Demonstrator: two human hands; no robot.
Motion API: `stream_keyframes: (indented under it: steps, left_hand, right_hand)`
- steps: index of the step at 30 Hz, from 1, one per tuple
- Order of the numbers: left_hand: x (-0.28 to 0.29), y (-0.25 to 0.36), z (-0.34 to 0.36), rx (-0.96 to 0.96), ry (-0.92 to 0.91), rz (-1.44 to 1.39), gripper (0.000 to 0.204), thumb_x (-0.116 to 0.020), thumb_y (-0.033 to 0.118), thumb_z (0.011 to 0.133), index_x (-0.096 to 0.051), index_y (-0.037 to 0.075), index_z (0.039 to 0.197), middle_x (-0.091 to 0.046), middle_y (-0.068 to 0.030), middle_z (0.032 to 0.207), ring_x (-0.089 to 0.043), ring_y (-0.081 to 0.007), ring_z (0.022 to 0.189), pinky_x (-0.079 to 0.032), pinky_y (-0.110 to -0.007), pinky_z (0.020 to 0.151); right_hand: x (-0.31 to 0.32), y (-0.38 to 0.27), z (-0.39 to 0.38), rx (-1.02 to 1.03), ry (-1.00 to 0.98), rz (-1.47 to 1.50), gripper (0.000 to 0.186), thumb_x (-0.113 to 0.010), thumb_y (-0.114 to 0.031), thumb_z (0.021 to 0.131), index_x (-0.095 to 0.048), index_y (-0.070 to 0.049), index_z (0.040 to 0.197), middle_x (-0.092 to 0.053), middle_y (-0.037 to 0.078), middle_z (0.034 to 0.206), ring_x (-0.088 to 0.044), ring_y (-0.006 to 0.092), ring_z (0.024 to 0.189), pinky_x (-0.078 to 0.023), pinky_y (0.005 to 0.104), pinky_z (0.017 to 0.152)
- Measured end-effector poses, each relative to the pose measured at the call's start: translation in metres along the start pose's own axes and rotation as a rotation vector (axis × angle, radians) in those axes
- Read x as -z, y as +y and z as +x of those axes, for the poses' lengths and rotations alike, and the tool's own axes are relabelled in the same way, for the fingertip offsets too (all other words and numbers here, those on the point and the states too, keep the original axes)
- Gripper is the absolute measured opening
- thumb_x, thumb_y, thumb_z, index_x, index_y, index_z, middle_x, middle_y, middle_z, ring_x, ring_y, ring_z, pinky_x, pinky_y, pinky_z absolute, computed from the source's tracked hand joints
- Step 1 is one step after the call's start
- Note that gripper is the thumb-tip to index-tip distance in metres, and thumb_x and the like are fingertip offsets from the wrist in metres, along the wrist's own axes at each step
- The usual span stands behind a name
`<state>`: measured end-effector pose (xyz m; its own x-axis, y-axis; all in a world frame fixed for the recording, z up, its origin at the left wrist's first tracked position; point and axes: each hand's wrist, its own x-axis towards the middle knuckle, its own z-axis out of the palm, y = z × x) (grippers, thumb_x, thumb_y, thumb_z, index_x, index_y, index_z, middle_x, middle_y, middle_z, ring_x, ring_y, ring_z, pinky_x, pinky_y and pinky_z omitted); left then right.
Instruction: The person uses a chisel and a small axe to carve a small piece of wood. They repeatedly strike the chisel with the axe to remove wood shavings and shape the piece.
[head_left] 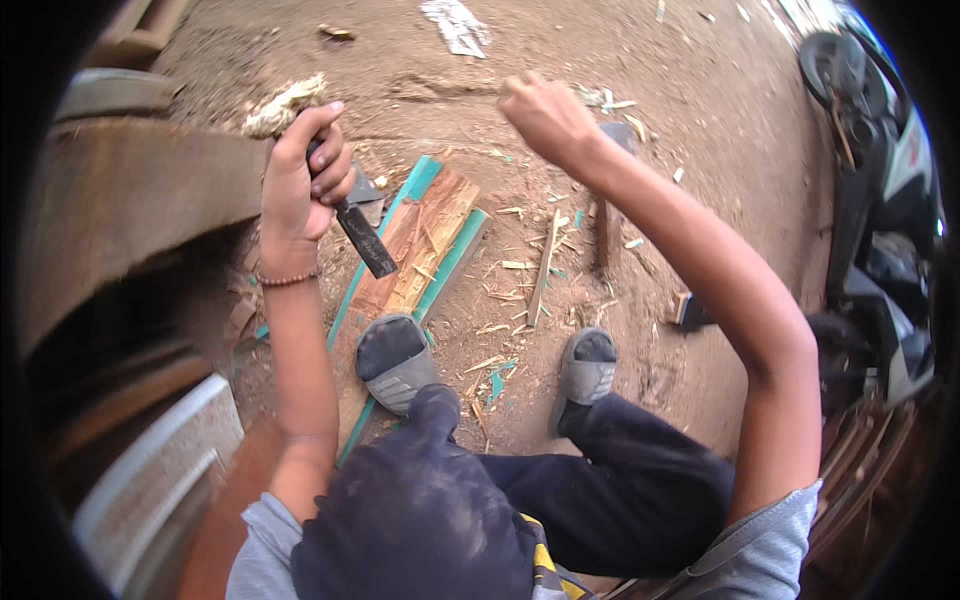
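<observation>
My left hand [318, 165] is wrapped round a chisel, raised over the wood. Its dark flat blade [368, 243] points down and right, and the handle's top end [287, 106] is pale and frayed. Below it lies a wooden board [412, 237] with green painted edges and a rough, chipped face. My left sandalled foot [396, 362] rests on the board. My right hand [548, 118] is lifted at the far right of the board with its fingers curled closed; what they hold, if anything, is hidden. Beneath that forearm shows a brown bar [606, 236], partly covered.
Wood chips and a long splinter [544, 268] litter the dirt ground around my right foot [587, 370]. A large curved wooden piece [150, 200] stands at the left, above a pale curved board [160, 480]. A motorcycle [890, 220] is at the right edge; a crumpled white scrap [456, 25] lies far ahead.
</observation>
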<state>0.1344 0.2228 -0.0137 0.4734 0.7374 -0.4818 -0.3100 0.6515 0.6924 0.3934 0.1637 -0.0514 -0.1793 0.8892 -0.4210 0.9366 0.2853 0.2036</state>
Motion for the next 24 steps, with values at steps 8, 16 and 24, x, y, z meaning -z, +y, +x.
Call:
stream_keyframes:
  steps: [8,16,24]
  left_hand:
    - [-0.008,0.017,-0.109,-0.207,0.339,0.017,0.037,-0.056,0.016,0.092,-0.037,0.016,0.061,-0.03,0.0066,0.049,-0.022,-0.0038,0.034,-0.017,-0.021,0.032]
    - [-0.017,-0.025,-0.289,-0.387,0.844,0.079,0.035,-0.058,0.018,0.092,-0.039,0.016,0.063,-0.031,0.0062,0.05,-0.024,-0.004,0.035,-0.017,-0.022,0.033]
    - [-0.001,-0.08,-0.367,-0.443,1.076,-0.033,0.035,-0.056,0.02,0.094,-0.039,0.016,0.064,-0.03,0.0061,0.05,-0.023,-0.0045,0.035,-0.017,-0.022,0.032]
  right_hand:
    - [-0.02,-0.086,0.015,0.625,0.07,-0.074,0.133,-0.086,-0.058,0.049,-0.015,-0.013,0.152,-0.036,0.01,0.148,-0.03,0.0279,0.139,-0.03,0.0512,0.113]
    - [-0.014,-0.092,0.045,0.771,0.076,0.187,0.097,-0.08,-0.064,0.061,-0.041,0.001,0.121,-0.064,0.017,0.098,-0.064,0.0325,0.095,-0.045,0.0489,0.096]
    - [-0.011,-0.099,0.05,0.662,-0.125,0.263,0.098,-0.067,-0.082,0.059,-0.045,-0.005,0.115,-0.061,0.012,0.079,-0.06,0.0251,0.075,-0.048,0.0379,0.062]
